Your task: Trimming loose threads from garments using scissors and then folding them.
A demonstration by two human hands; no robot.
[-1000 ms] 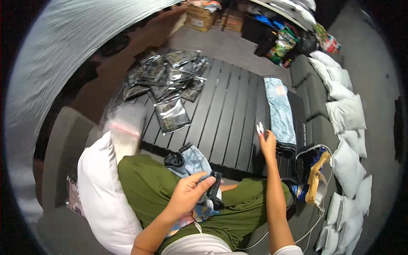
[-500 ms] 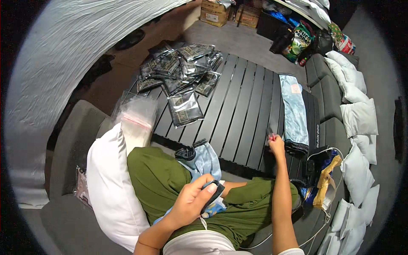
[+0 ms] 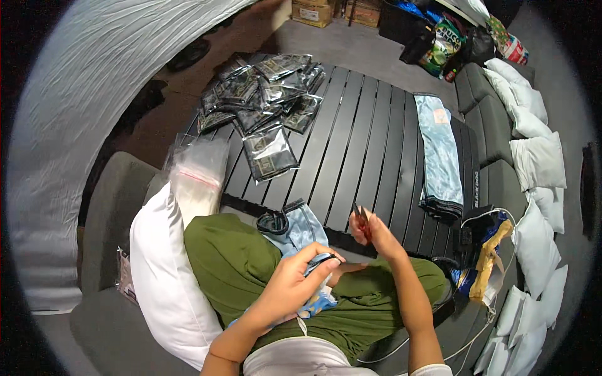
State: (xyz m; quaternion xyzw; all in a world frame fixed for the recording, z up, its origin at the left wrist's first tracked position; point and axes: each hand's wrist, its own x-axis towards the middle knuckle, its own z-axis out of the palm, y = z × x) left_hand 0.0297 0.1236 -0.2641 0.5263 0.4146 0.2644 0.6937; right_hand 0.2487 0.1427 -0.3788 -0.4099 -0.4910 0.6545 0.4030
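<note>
Above my lap, my left hand is closed on a light blue cloth piece with black trim; most of it is hidden under the fingers. More of that light blue cloth drapes over my legs, its black band bunched beside it. My right hand, over the table's near edge, grips small scissors with dark blades pointing up and a reddish handle. The blades stand apart from the cloth. A neat stack of similar light blue pieces with black edges lies on the right of the slatted table.
Several black items in clear bags are heaped on the far left of the black slatted table. Clear plastic bags rest by its left edge, beside a white pillow. A white cable and yellow packaging lie at right.
My right hand has lifted the scissors off the table and brought them leftward, nearer my left hand. My left hand has shifted slightly, still holding the cloth.
</note>
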